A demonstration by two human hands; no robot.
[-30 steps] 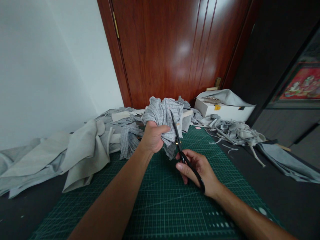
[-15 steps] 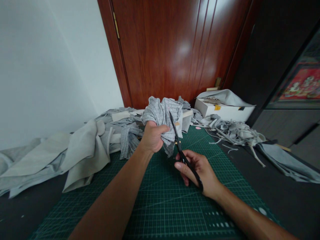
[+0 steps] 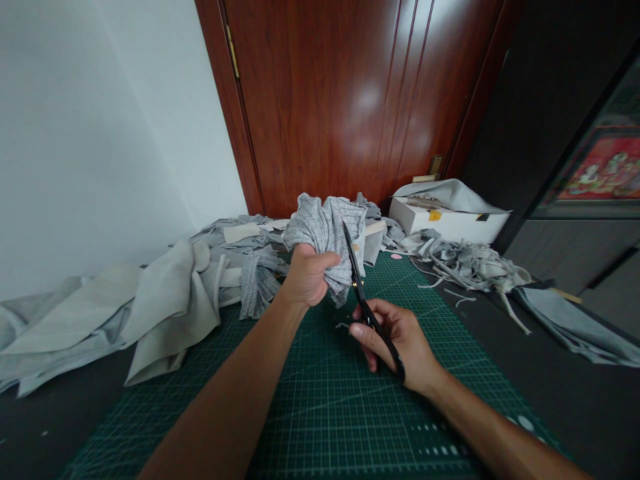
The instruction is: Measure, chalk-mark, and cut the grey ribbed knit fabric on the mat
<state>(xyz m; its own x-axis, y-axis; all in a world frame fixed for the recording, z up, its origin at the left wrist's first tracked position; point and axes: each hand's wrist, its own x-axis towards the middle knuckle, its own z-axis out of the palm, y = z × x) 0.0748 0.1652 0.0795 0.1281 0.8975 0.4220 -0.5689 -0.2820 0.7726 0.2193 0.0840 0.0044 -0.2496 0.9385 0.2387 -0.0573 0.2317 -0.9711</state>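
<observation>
My left hand (image 3: 309,275) is closed around a bunched piece of grey ribbed knit fabric (image 3: 320,223), held up above the green cutting mat (image 3: 320,400). Black scissors (image 3: 369,313) are in my right hand (image 3: 395,340), with fingers and thumb at the handles. Their blades point up and away, alongside the right edge of the fabric. Whether the blades touch the cloth I cannot tell. A small pale scrap of thread (image 3: 343,326) shows just left of the scissor handles, below the fabric.
Pale grey fabric pieces (image 3: 165,287) are heaped at the left. A white box (image 3: 450,220) with cloth on top stands at the back right. In front of it lie tangled fabric strips (image 3: 475,263) and folded grey cloth (image 3: 575,320). A wooden door (image 3: 340,100) rises behind.
A dark lower corner that hung from the fabric no longer shows, and a pale thread scrap is now visible below. The scissors have shifted very slightly right; the hands hold nearly the same places.
</observation>
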